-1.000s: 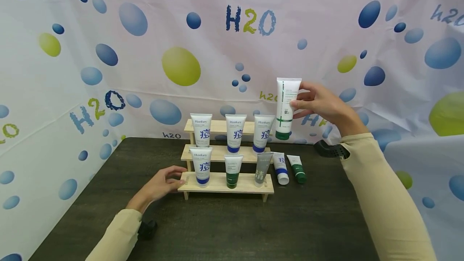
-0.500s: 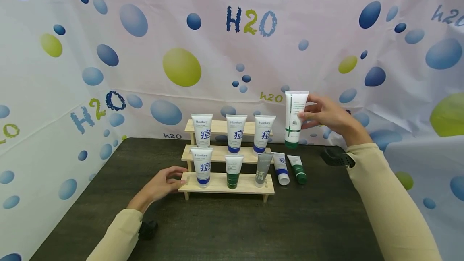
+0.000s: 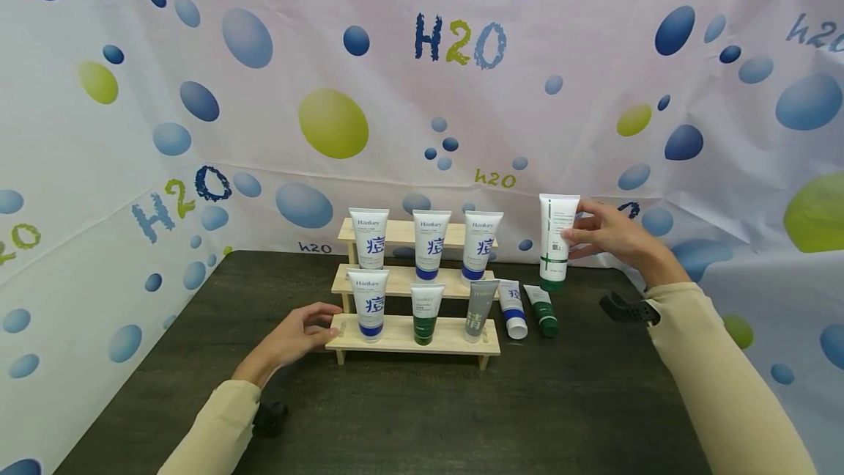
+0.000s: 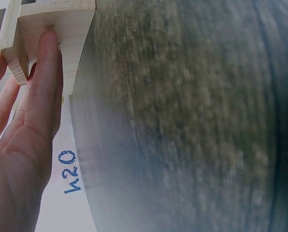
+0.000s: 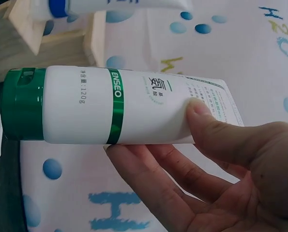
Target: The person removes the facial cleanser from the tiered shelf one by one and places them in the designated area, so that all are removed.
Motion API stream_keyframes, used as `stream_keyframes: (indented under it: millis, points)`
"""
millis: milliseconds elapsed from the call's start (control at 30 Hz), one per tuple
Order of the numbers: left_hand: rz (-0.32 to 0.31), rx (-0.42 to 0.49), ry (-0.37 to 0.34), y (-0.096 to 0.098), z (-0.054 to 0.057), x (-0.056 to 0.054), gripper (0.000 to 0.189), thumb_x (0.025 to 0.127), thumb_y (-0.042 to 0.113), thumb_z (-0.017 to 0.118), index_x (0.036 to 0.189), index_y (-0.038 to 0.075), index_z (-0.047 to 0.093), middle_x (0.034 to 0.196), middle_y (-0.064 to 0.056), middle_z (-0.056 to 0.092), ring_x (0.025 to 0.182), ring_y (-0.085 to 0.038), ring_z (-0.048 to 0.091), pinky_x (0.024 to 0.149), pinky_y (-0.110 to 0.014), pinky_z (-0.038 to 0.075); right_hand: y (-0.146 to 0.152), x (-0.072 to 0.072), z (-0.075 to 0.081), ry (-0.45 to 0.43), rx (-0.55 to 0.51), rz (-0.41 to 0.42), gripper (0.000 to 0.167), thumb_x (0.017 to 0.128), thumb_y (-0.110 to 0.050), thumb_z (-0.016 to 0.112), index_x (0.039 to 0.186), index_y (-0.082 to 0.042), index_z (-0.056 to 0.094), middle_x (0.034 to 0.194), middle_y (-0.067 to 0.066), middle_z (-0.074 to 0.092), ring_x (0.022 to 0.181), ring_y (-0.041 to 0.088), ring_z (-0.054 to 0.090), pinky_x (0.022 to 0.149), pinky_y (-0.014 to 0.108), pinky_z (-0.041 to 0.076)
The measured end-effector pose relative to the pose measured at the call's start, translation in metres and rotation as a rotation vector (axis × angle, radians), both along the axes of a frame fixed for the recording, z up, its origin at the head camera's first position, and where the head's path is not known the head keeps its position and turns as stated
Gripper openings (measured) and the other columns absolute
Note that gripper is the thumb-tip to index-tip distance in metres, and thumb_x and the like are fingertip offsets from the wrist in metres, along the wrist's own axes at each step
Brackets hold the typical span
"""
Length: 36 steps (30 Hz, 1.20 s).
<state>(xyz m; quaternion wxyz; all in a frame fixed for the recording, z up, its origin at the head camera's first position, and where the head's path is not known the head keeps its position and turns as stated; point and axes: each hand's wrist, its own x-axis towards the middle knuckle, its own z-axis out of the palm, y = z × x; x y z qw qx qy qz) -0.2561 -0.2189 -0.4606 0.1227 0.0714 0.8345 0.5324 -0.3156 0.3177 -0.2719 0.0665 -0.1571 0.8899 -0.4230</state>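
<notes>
My right hand [image 3: 609,234] pinches a white squeeze tube [image 5: 148,104] with a green cap and green stripe, thumb on its front, fingers behind. The tube hangs upright, cap down, above the table right of a three-step wooden display stand [image 3: 389,343]. My left hand [image 3: 290,339] grips the stand's lower left end. In the left wrist view one finger lies against the wooden board [image 4: 76,29]. White tubes with blue caps [image 3: 431,240] and another [image 3: 371,299] stand on the steps, with a white-and-green tube [image 3: 425,310] and a grey tube [image 3: 480,306] on the lowest.
Right of the stand, a white-and-blue tube [image 3: 512,306] and a small white-and-green tube [image 3: 542,310] lie on the dark table [image 3: 461,416]. A printed backdrop [image 3: 395,94] with coloured dots hangs behind the table and along its left side.
My right hand has moved down and to the right, carrying the white-and-green tube lower beside the stand. The left hand has stayed at the stand's end.
</notes>
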Motion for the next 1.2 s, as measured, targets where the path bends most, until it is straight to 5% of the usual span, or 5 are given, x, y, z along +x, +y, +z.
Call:
stream_keyframes:
  millis: [1200]
  points:
    - [0.014, -0.011, -0.002, 0.002, -0.001, -0.001, 0.049, 0.099, 0.017, 0.07, 0.143, 0.003, 0.054, 0.142, -0.026, 0.054, 0.118, -0.033, 0.068, 0.09, -0.043, 0.062, 0.058, -0.011, -0.077, -0.184, -0.038, 0.006, 0.057, 0.104, -0.006, 0.058, 0.145, 0.019, 0.027, 0.121, 0.033, 0.063, 0.1, 0.026, 0.071, 0.087, 0.051, 0.063]
